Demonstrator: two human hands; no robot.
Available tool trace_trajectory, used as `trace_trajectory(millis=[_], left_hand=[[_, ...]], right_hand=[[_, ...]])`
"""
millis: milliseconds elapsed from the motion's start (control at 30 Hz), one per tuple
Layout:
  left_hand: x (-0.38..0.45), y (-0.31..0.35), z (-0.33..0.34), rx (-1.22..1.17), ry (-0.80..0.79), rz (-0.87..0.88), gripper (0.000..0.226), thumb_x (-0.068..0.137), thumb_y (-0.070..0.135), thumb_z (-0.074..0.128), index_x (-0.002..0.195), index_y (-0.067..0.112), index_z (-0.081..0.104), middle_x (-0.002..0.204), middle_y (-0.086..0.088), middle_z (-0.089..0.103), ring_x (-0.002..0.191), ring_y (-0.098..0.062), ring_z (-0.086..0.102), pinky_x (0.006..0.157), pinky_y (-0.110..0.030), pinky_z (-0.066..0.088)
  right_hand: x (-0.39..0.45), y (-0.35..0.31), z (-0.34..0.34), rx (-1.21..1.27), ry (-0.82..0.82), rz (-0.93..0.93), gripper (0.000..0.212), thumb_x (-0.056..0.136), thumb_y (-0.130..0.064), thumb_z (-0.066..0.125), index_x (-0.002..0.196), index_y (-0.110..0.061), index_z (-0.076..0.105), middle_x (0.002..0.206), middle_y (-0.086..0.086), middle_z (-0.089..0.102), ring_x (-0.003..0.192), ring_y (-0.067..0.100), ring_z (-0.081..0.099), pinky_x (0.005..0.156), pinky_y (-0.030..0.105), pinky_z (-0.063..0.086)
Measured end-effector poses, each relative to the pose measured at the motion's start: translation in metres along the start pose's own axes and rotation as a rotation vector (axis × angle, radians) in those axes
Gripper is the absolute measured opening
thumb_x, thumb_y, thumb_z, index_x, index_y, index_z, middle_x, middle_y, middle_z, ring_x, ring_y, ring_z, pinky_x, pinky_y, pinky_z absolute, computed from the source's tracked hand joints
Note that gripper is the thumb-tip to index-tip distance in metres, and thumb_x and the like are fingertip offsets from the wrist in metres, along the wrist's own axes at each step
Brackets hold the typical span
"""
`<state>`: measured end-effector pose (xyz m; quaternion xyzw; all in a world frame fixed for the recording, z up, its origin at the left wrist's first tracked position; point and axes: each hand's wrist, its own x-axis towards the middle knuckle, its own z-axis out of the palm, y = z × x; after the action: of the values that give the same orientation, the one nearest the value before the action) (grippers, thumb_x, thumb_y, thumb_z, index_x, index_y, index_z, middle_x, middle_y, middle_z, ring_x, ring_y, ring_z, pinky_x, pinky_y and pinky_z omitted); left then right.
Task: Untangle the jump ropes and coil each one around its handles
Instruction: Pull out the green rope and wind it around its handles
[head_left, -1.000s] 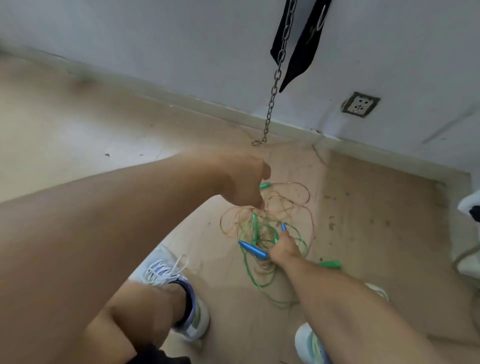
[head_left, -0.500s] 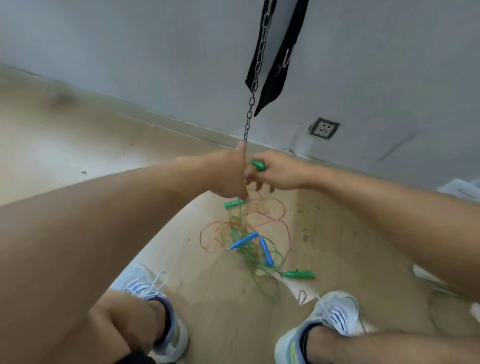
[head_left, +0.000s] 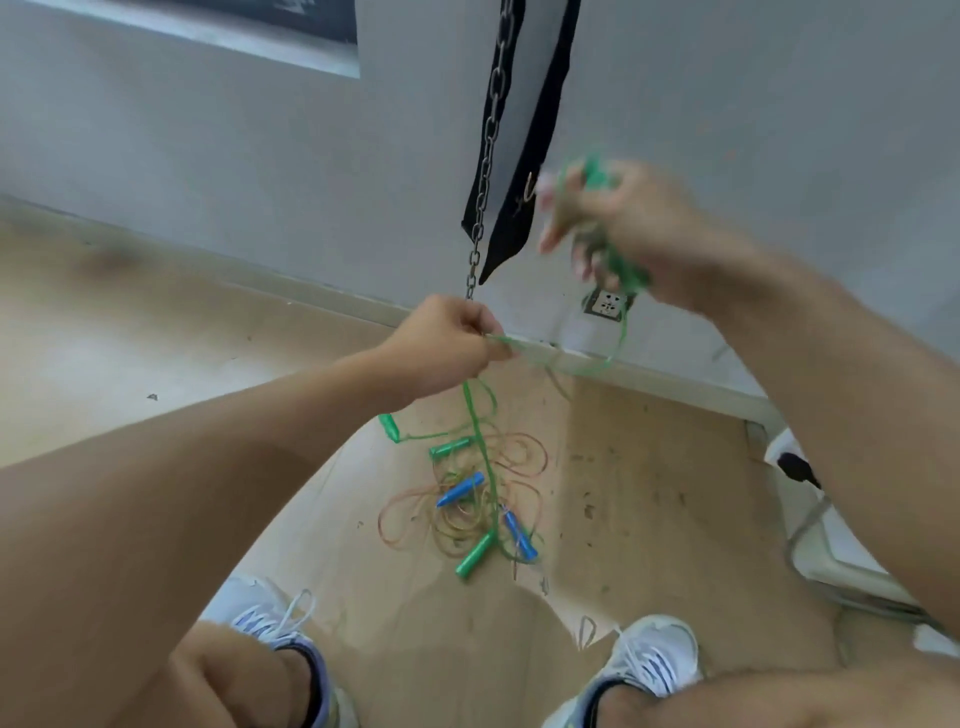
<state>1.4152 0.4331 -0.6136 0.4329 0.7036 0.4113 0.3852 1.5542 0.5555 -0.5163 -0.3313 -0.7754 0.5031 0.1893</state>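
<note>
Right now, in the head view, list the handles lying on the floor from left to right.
Green handle → green handle → blue handle → green handle → blue handle.

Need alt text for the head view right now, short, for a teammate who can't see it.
Right hand, raised, grips a green handle; its green cord runs to the left hand, which pinches it, then drops to a tangle of ropes on the floor. In the tangle lie green and blue handles among orange cord. Two white shoes show at the bottom.
</note>
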Motion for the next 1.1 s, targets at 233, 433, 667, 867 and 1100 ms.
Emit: trace_trajectory(millis=[233,433,667,867,1100], left_hand=[[-0.003,0.012,-0.014,-0.189,0.118,0.166,0.018,0.07,0.014,0.068,0.088,0.017,0.07,0.092,-0.019,0.072,0.087,-0.035,0.069,0.085,-0.054,0.054],[0.004,0.004,-0.032,0.076,0.235,0.241,0.027,0.083,-0.004,0.068,0.084,0.023,0.069,0.083,0.003,0.072,0.078,-0.009,0.071,0.074,-0.023,0.055],[0.005,-0.002,-0.049,0.183,0.145,0.027,0.028,0.092,0.04,0.067,0.087,0.013,0.072,0.077,0.0,0.074,0.065,-0.012,0.067,0.053,-0.025,0.051],[0.003,0.0,-0.047,0.311,0.046,-0.015,0.044,0.083,0.051,0.074,0.085,0.006,0.071,0.057,0.003,0.047,0.046,-0.011,0.037,0.046,-0.022,0.029],[0.008,-0.006,-0.075,0.461,0.302,-0.042,0.022,0.08,0.026,0.082,0.097,0.028,0.069,0.065,0.006,0.055,0.055,-0.013,0.051,0.06,-0.027,0.04]], right_hand=[[-0.013,0.11,0.057,-0.161,-0.683,0.411,0.057,0.089,-0.032,0.075,0.139,-0.039,0.047,0.1,0.001,0.077,0.05,0.01,0.045,0.041,0.023,0.038],[-0.004,0.109,0.071,-0.105,-0.553,0.253,0.025,0.093,-0.035,0.07,0.089,-0.011,0.063,0.079,0.004,0.064,0.052,0.011,0.05,0.042,0.025,0.034],[0.008,0.101,0.063,-0.023,-0.164,0.099,0.022,0.092,-0.034,0.073,0.086,-0.014,0.068,0.073,0.007,0.069,0.055,0.009,0.054,0.043,0.025,0.039],[0.012,0.081,0.058,-0.048,-0.097,-0.05,0.02,0.103,-0.028,0.059,0.1,-0.008,0.064,0.096,0.008,0.074,0.066,0.02,0.076,0.039,0.027,0.04],[0.02,0.098,0.031,-0.446,-0.152,-0.006,0.021,0.1,-0.042,0.06,0.1,-0.025,0.071,0.085,-0.002,0.075,0.049,0.018,0.064,0.049,0.03,0.049]])
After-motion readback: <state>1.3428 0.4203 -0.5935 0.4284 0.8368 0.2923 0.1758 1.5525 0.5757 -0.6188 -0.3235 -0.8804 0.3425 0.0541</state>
